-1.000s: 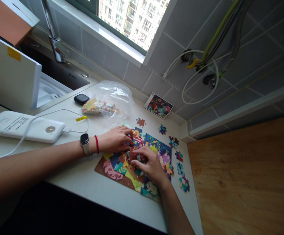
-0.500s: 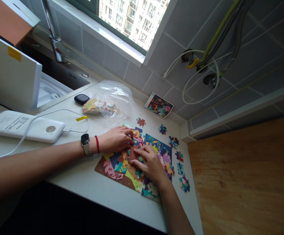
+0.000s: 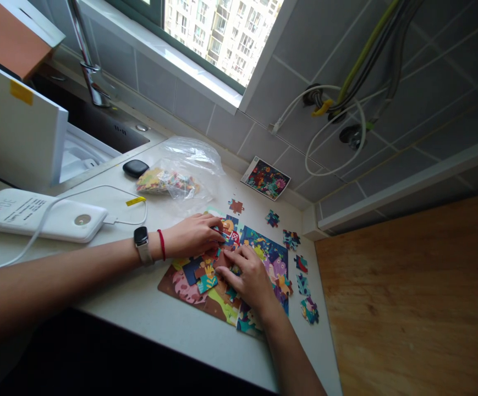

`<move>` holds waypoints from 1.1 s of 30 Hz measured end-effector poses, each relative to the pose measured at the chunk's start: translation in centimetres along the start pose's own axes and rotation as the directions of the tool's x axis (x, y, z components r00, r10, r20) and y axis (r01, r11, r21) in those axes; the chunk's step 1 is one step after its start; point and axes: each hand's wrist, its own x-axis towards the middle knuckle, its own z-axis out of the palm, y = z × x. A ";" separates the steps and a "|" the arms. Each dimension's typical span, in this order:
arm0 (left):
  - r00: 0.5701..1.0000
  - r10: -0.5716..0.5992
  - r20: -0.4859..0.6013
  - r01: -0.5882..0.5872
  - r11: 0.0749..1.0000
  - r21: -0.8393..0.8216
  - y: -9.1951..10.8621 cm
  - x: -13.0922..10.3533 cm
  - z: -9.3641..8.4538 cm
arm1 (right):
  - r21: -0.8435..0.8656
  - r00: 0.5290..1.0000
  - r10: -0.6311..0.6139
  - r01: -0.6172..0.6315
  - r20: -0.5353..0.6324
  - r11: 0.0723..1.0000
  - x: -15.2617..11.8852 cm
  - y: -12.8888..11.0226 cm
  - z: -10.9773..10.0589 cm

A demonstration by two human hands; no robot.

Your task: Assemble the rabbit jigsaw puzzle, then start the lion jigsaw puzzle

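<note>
Since the brown piece [image 3: 223,259] looks like thin printed card, I expect it to weigh next to nothing and to stay flat and stiff between my fingertips; it lies in the middle of the colourful puzzle [image 3: 188,285] on the counter [image 3: 148,308], between my two hands; my right hand [image 3: 249,275] has its thumb and forefinger at the piece's near side, a little spread, though I cannot tell whether they pinch it or only rest on it; my left hand [image 3: 199,235] is bent down over the puzzle's upper left part, its fingertips low among the pieces, and whether they grip or merely steady I cannot tell either; the face should be smooth without being truly slippery, so I would take hold by the opposite straight-cut sides; the knobs are the weak spots, likely to crease or peel if I pinch or twist them; pressing should be done flat, with the finger pads; the loose pieces [image 3: 309,309] along the right side of the puzzle ought to handle just as lightly
</note>
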 end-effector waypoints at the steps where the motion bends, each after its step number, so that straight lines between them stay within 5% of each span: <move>1: 1.000 0.004 -0.002 -0.004 1.000 -0.004 0.0 0.0 0.0 | -0.003 1.000 -0.002 0.002 -0.001 1.000 0.0 -0.1 0.1; 18: 1.000 0.027 0.009 -0.027 1.000 -0.014 0.0 -0.1 -0.1 | -0.038 0.999 0.005 -0.003 0.051 0.999 0.1 -0.4 -0.3; 24: 1.000 0.018 0.017 -0.018 1.000 0.000 0.3 -0.2 -0.2 | 0.091 0.993 0.037 -0.026 -0.114 0.996 0.1 0.6 -0.5; 33: 0.999 0.013 0.040 -0.014 1.000 0.001 0.4 -0.3 -0.3 | 0.336 0.903 0.245 -0.122 -0.353 0.934 0.1 1.4 -2.0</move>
